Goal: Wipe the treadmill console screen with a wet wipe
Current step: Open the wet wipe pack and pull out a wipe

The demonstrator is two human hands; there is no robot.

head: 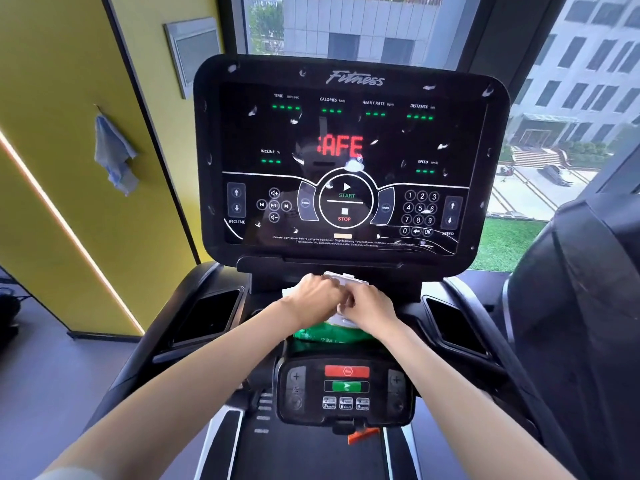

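console screen (349, 157) above wipes pack (330, 332) | control panel (346, 389) below pack | cloth (114, 154) far left

The console screen (381, 140) is glossy black, flecked with white smears and lit by red letters and green dashes (the key legends are white). The wet-wipe pack (327, 333) is green with a white top, the wall (52, 133) yellow, the hanging cloth (114, 154) pale blue.

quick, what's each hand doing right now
Left hand: curled round the top of the wipe pack.
Right hand: pinching a white wipe at the pack's opening.
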